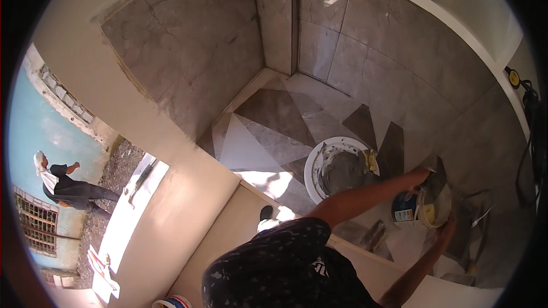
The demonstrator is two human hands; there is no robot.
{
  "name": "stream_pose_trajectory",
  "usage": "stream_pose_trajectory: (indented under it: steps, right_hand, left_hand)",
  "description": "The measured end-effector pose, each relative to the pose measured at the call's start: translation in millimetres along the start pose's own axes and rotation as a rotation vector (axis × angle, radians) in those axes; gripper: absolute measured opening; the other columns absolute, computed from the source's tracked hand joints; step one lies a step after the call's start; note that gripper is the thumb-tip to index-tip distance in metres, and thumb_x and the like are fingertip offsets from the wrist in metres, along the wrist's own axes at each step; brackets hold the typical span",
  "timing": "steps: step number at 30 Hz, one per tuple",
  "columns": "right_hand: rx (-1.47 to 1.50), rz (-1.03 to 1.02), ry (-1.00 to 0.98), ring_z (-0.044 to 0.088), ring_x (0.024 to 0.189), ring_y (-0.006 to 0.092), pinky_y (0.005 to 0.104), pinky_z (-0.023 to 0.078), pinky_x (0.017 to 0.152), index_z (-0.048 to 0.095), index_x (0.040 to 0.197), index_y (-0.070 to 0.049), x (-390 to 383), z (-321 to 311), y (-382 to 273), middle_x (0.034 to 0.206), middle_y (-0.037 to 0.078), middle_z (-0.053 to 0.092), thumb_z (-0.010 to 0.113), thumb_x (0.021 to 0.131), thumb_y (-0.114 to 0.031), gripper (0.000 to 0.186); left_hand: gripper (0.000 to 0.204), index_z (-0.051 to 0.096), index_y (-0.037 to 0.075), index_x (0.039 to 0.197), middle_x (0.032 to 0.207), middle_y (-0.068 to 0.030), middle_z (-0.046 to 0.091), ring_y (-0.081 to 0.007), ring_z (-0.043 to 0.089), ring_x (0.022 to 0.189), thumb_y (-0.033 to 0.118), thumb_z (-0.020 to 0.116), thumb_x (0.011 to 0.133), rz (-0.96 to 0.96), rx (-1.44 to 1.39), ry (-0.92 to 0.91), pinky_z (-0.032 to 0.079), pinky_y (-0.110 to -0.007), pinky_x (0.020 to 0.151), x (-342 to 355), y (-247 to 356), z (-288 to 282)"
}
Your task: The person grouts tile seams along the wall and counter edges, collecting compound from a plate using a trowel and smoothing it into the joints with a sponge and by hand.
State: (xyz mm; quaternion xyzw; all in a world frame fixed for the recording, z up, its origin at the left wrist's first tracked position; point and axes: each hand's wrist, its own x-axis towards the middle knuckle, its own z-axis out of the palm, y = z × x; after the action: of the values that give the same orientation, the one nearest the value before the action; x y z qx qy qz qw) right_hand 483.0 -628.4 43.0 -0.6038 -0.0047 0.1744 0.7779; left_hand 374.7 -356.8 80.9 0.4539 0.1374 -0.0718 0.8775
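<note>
My left hand (421, 175) reaches across to the right and is closed on a flat grey trowel (437, 178), whose blade stands over the rim of a bucket. The small white bucket (404, 215) has a blue label and something yellow inside. On the bucket's right side is my right hand (447, 229), its fingers curled at the rim and partly hidden. To the left of the bucket a round white tub (309, 175) holds grey mortar, with a yellow object (372, 163) at its right edge.
Grey tiles (399, 68) cover the walls, and the floor has triangular tiles (274, 115). A trowel (375, 236) lies near the low ledge; other tools (479, 217) lie at right. A black cord (520, 179) hangs there. Outside at left walks another person (65, 191).
</note>
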Motion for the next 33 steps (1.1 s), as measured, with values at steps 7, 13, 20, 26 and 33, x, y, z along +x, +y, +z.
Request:
stream_pose_trajectory:
  steps: [7,13,20,26,33]
  right_hand:
    - [-0.142,-0.099,-0.139,0.050,0.107,0.0237,0.0360,0.038,0.092,0.046,0.120,0.006,-20.0,73.8,-36.2,0.118,0.014,0.051,0.042,0.090,-0.022,0.041]
    - [-0.402,-0.198,-0.316,0.045,0.114,0.0235,0.0356,0.037,0.095,0.041,0.124,0.006,-68.7,223.5,-39.4,0.125,0.015,0.046,0.042,0.090,-0.021,0.043]
    - [-0.006,0.012,-0.601,0.046,0.111,0.0205,0.0338,0.036,0.093,0.045,0.119,0.003,-96.9,387.6,54.4,0.119,0.011,0.049,0.054,0.086,-0.023,0.043]
    - [0.022,0.196,-0.533,0.053,0.100,0.0190,0.0324,0.043,0.083,0.051,0.111,-0.002,-133.4,494.6,132.9,0.108,0.008,0.054,0.057,0.085,-0.025,0.036]
    - [-0.041,0.156,-0.543,0.057,0.091,0.0174,0.0335,0.048,0.075,0.051,0.109,-0.006,-162.3,554.6,186.7,0.106,0.007,0.055,0.059,0.083,-0.024,0.033]
  left_hand:
    - [0.032,0.044,0.004,0.115,0.110,-0.0101,0.044,-0.0273,0.046,0.104,0.019,0.045,0.086,0.167,-0.048,0.063,0.051,-0.049,0.071,-74.4,58.7,-41.0]
    - [0.030,0.045,0.002,0.111,0.108,-0.0120,0.045,-0.0277,0.044,0.106,0.018,0.047,0.085,0.502,0.249,0.090,0.052,-0.047,0.075,-189.4,114.9,-119.9]
    - [0.027,0.050,-0.001,0.106,0.104,-0.0145,0.053,-0.0247,0.053,0.097,0.015,0.045,0.086,0.467,0.034,0.489,0.051,-0.039,0.075,-311.5,145.0,-221.5]
    - [0.031,0.048,-0.005,0.111,0.114,-0.0160,0.050,-0.0245,0.048,0.108,0.016,0.041,0.090,0.495,-0.183,0.595,0.046,-0.039,0.083,-377.6,132.5,-304.7]
    - [0.029,0.053,0.005,0.106,0.096,-0.0066,0.054,-0.0170,0.050,0.087,0.024,0.043,0.087,0.502,-0.197,0.865,0.040,-0.039,0.075,-400.5,116.6,-374.4]
